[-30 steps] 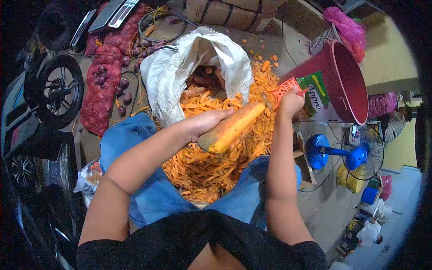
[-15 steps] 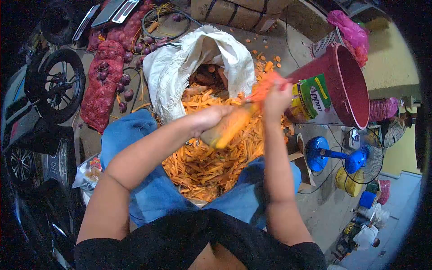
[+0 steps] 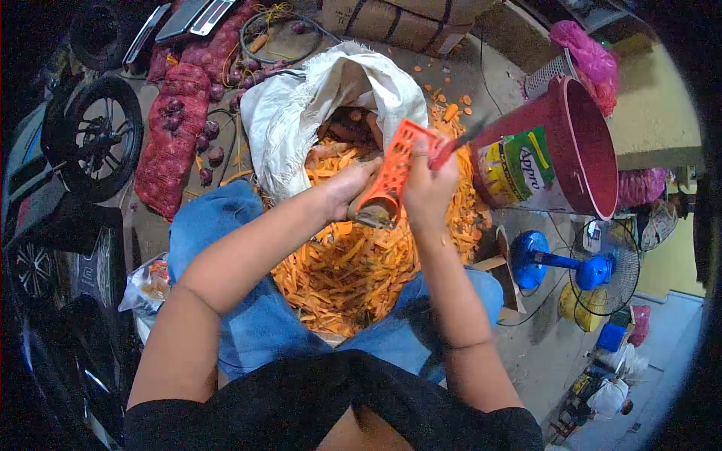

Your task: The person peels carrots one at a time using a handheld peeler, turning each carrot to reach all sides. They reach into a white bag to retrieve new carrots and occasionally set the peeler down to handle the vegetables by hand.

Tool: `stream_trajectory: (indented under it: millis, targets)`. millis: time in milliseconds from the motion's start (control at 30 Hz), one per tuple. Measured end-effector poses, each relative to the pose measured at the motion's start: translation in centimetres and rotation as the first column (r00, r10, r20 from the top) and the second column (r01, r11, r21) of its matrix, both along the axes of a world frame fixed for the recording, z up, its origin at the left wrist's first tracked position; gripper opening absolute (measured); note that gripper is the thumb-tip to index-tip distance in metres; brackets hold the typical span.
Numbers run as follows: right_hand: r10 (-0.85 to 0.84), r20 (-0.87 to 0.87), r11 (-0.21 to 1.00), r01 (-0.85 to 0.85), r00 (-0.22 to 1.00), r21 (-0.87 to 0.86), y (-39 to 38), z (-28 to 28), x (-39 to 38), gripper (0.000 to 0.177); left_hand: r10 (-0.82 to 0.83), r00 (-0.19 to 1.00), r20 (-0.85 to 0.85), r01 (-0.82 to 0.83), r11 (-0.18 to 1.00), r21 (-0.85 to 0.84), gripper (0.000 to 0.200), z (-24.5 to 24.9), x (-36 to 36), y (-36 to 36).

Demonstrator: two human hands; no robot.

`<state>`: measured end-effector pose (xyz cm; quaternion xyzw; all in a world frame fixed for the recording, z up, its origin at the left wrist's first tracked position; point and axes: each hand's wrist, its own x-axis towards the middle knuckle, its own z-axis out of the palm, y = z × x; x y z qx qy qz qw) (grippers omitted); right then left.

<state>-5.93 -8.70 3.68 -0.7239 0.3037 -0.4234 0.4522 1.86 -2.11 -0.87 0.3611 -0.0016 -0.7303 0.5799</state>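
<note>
My left hand [image 3: 350,188] holds a carrot [image 3: 373,216], its dark blunt end showing near the pile. In my right hand [image 3: 433,180] are an orange perforated peeler [image 3: 394,161] and a knife with a red handle [image 3: 444,154], its dark blade blurred and pointing up and right. The peeler lies along the carrot. Orange peelings [image 3: 353,270] are heaped between my knees. Behind them a white woven sack [image 3: 278,128] lies with its mouth open, carrots showing inside.
A red bucket [image 3: 560,143] lies tipped on the right, beside a blue fan [image 3: 532,259]. Mesh sacks of onions [image 3: 174,143] and a motorcycle wheel [image 3: 101,139] are on the left. A cardboard box [image 3: 406,22] stands at the back.
My right hand has moved left and down, closer to my left hand. The orange peeler now shows clearly over the carrot, and the knife has come into view.
</note>
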Motion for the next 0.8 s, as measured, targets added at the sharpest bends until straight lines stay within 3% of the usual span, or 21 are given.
stream_trajectory:
  millis: [100,167,233,267,300,367,400,433,467,500,567,600,667,733,800]
  targets:
    - [0.048,0.038,0.988,-0.053,0.998,0.145,0.5,-0.8,0.0,0.021,0.002,0.995,0.100,-0.003,1.000,0.009,0.035,0.5,-0.4,0.2]
    - [0.010,-0.050,0.998,-0.007,0.999,0.054,0.2,-1.3,-0.2,0.021,-0.028,0.988,0.153,0.025,0.999,0.024,0.035,0.6,-0.5,0.2]
    - [-0.132,-0.188,0.989,0.117,0.973,-0.089,-1.1,-1.8,-0.3,0.018,-0.092,0.954,0.284,0.102,0.995,-0.018,0.034,0.4,-0.2,0.1]
    - [-0.250,-0.245,0.963,0.214,0.937,-0.163,-2.8,-1.8,-0.7,0.019,-0.233,0.927,0.295,0.237,0.971,0.022,0.033,0.7,0.1,0.5]
    - [-0.367,-0.291,0.922,0.305,0.884,-0.239,-5.2,-1.8,-1.5,0.019,-0.234,0.926,0.297,0.237,0.971,0.024,0.033,1.1,-0.4,0.9]
    - [-0.538,-0.206,0.839,0.494,0.817,-0.229,-10.2,-4.0,-3.5,0.019,-0.276,0.895,0.349,0.266,0.961,0.077,0.032,2.2,-1.7,1.9]
    - [-0.544,-0.206,0.835,0.500,0.813,-0.229,-11.4,-4.5,-4.4,0.019,-0.331,0.832,0.445,0.359,0.933,0.023,0.040,3.4,-1.7,2.3]
    - [-0.591,-0.225,0.806,0.566,0.774,-0.171,-12.2,-4.7,-5.0,0.019,-0.335,0.830,0.446,0.365,0.931,0.021,0.040,3.2,-1.6,2.1]
    - [-0.631,-0.244,0.773,0.624,0.736,-0.114,-12.7,-4.9,-5.2,0.019,-0.331,0.886,0.326,0.340,0.940,0.030,0.040,2.9,-1.3,1.9]
    - [-0.628,-0.242,0.776,0.620,0.740,-0.117,-12.2,-4.4,-4.8,0.019,-0.313,0.929,0.199,0.311,0.949,0.042,0.040,2.5,-0.9,1.6]
    - [-0.359,0.075,0.929,0.348,0.930,0.129,-9.2,-2.4,-3.4,0.019,-0.269,0.953,0.141,0.259,0.962,0.081,0.040,1.6,-0.2,1.3]
    - [-0.269,0.109,0.962,0.261,0.957,0.077,-7.1,-1.3,-2.5,0.019,-0.205,0.968,0.142,0.199,0.978,0.057,0.040,1.0,0.0,1.1]
    - [-0.130,0.050,0.977,0.119,0.990,0.178,-3.7,-0.8,-1.2,0.018,-0.114,0.987,0.117,0.105,0.991,0.080,0.038,1.0,0.0,0.8]
    - [0.048,0.017,0.998,-0.049,0.999,0.036,-1.0,-0.4,-0.5,0.017,-0.079,0.990,0.119,0.072,0.996,0.058,0.036,0.7,0.0,0.6]
    - [0.044,0.017,0.998,-0.045,0.999,0.053,0.1,-0.7,0.0,0.019,-0.040,0.992,0.118,0.036,0.999,0.040,0.035,0.7,0.0,0.7]
